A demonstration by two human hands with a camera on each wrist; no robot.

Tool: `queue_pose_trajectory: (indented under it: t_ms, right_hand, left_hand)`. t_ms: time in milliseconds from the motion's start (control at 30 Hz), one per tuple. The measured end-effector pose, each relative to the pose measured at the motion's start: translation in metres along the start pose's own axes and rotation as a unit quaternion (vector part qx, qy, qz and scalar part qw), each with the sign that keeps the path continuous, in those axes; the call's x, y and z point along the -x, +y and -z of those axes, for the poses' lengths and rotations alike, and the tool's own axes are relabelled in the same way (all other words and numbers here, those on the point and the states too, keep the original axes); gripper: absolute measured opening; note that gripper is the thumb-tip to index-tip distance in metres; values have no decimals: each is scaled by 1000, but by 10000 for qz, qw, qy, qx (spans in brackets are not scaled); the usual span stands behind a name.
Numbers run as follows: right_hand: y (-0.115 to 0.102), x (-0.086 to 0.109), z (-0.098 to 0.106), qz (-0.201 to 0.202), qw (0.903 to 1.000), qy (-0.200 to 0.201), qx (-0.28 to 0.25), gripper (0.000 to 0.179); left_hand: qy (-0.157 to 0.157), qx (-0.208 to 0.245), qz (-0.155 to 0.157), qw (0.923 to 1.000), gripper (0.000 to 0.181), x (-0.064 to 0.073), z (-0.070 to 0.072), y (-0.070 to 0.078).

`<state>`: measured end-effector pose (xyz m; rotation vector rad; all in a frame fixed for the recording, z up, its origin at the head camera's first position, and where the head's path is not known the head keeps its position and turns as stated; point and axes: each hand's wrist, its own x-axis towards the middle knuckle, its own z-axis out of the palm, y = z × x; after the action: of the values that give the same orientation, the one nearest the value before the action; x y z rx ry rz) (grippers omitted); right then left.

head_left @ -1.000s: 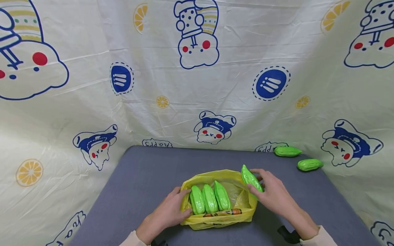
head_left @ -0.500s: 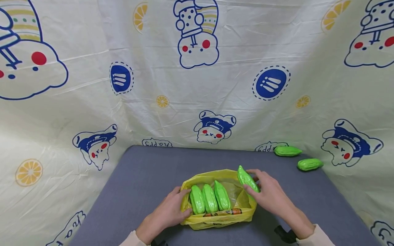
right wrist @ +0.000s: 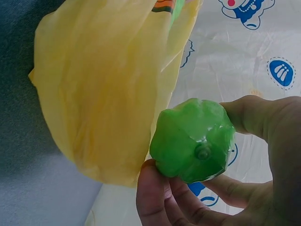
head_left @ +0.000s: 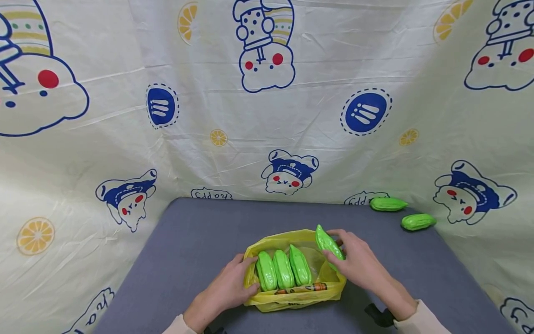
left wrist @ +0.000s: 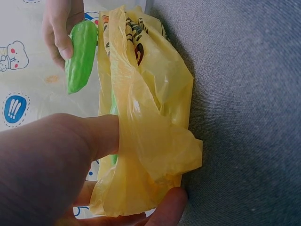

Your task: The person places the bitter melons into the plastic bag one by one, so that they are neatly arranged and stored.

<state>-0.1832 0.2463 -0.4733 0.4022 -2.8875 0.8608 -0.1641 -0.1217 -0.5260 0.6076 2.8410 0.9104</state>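
Observation:
A yellow plastic bag (head_left: 304, 304) stands with its mouth spread wide near the front of the table. Three green bitter melons (head_left: 283, 269) lie side by side in its left half. At the bag's left end my left hand (head_left: 232, 283) grips the rim; the left wrist view has the thumb inside the plastic (left wrist: 141, 155) and fingers outside. My right hand (head_left: 359, 257) holds another bitter melon (head_left: 327, 241) between thumb and fingers, tilted with its tip up, over the right part of the bag's mouth. In the right wrist view this melon's (right wrist: 193, 141) blunt end faces the camera.
Two more bitter melons lie at the table's far right corner, one (head_left: 388, 204) at the back edge and one (head_left: 418, 222) slightly nearer. The grey table (head_left: 208, 227) ends at a white printed cloth (head_left: 200, 162) hanging behind it.
My right hand has carried its bitter melon leftward, from the bag's right rim to over its mouth. The left hand keeps its grip on the bag.

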Motion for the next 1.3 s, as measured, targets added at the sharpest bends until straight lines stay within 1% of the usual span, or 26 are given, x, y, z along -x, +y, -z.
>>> queue_pose_trajectory:
  t_ms: [67,167,333,467,667,800,1067,1300]
  right_hand:
    - [-11,1,3,-73,9999,-35,79,62]
    - [-19,0,4,-90,9998,-47,161,60]
    - [-25,-4,3,-86,9996,-112,228,58]
    - [-29,-7,3,-157,9994,-223,201,59]
    - [-32,-12,-1,-331,9984,-436,144,62]
    - [-33,-13,-4,-316,9982,-483,149,62]
    - [-35,-16,-9,-474,9972,-573,34,61]
    - [-35,-15,-13,-588,9958,-694,-47,64]
  left_hand:
    - [-2,7,-1,10000,70,0,0,0]
    - [-7,21,3,10000,70,1,1,1]
    - [-5,27,3,10000,70,1,1,2]
    - [-2,32,2,10000,70,1,1,2]
    - [5,42,-1,10000,70,1,1,2]
    - [-15,35,14,10000,70,1,1,2]
    - [-22,37,30,10000,71,1,1,1]
    - [-50,-9,19,10000,70,0,2,1]
